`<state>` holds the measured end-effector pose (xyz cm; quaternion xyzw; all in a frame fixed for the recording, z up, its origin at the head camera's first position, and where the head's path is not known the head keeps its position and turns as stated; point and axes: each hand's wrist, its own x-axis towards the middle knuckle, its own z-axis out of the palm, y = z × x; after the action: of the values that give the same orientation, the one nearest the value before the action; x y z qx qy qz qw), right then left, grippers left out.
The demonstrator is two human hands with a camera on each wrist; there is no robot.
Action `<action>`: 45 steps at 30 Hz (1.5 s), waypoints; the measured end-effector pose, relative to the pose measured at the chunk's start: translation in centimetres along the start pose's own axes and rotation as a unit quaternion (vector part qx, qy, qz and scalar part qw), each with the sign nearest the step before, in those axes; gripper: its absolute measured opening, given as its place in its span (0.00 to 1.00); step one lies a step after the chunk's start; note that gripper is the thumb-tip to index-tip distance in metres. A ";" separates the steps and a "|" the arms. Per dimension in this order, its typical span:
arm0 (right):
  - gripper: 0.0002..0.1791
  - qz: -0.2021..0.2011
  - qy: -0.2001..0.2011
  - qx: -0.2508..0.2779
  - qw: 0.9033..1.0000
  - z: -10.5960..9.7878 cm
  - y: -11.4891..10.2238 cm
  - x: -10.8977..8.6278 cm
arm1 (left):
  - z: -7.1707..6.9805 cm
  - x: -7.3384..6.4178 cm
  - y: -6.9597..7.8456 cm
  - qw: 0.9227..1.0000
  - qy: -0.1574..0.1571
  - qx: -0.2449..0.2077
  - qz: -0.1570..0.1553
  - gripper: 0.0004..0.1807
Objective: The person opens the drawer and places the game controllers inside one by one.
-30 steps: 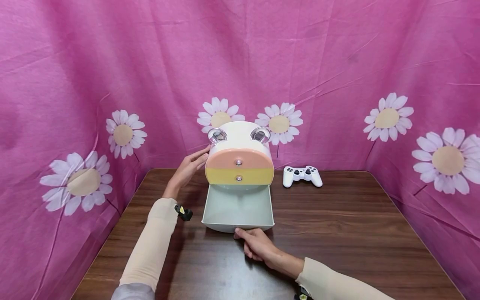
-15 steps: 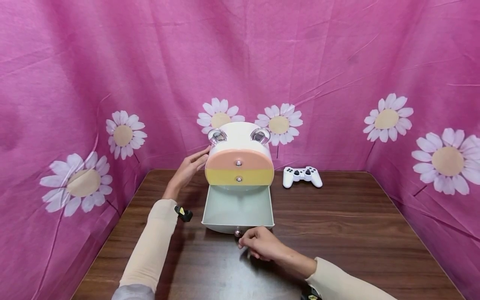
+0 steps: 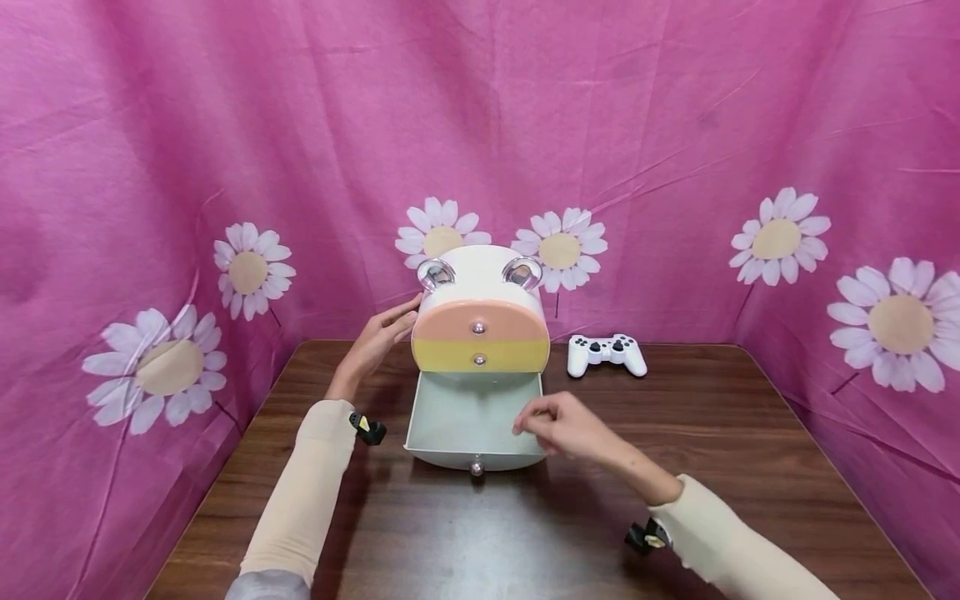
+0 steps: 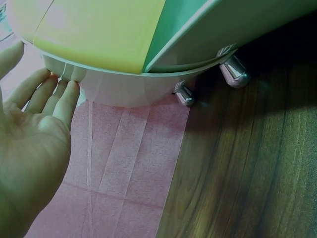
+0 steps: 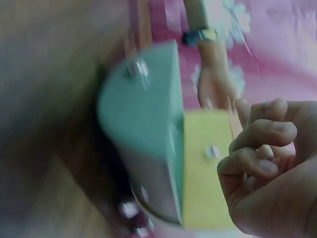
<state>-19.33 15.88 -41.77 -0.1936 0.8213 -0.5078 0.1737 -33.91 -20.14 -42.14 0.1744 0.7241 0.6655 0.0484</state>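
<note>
A small white drawer cabinet (image 3: 480,271) stands on the table, with two silver ring-shaped ears on top. Its peach drawer (image 3: 450,321) and yellow drawer (image 3: 442,354) are closed. The pale green bottom drawer (image 3: 450,417) is pulled far out and shows a bare inside, with a silver knob (image 3: 477,467) on its front. My left hand (image 3: 371,343) touches the cabinet's left side with extended fingertips, as the left wrist view shows. Over the right edge of the pulled-out drawer hovers my right hand (image 3: 566,427), its fingers loosely curled and holding nothing.
A white game controller (image 3: 606,356) lies to the right of the cabinet near the table's back edge. The brown wooden table (image 3: 675,417) is enclosed by a pink curtain (image 3: 637,125) printed with white daisies. Short silver feet (image 4: 184,94) carry the cabinet.
My right hand has let go of the bottom drawer's knob and moved up and to the right, over the drawer's edge. The left hand and the cabinet have stayed put.
</note>
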 end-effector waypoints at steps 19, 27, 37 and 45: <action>0.10 -0.027 0.104 -0.260 0.960 -16.5 0.9 4.5 | -0.7 0.0 -0.1 1.000 -0.030 0.000 0.010 0.31; 0.12 -0.024 0.093 -0.329 0.939 -19.0 2.9 6.2 | -0.7 -0.1 0.0 1.000 -0.027 0.000 0.006 0.31; 0.20 -0.005 0.061 -0.373 0.926 -20.0 7.1 8.5 | -0.5 -0.3 0.1 1.000 -0.022 0.005 0.012 0.30; 0.30 0.030 0.039 -0.397 0.917 -19.2 8.2 9.4 | -0.5 -0.2 -0.2 1.000 -0.018 -0.001 0.023 0.29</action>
<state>-37.86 29.37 -41.89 -0.2018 0.9669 -0.1418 0.0652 -33.86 -20.68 -42.37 0.2036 0.7179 0.6641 0.0464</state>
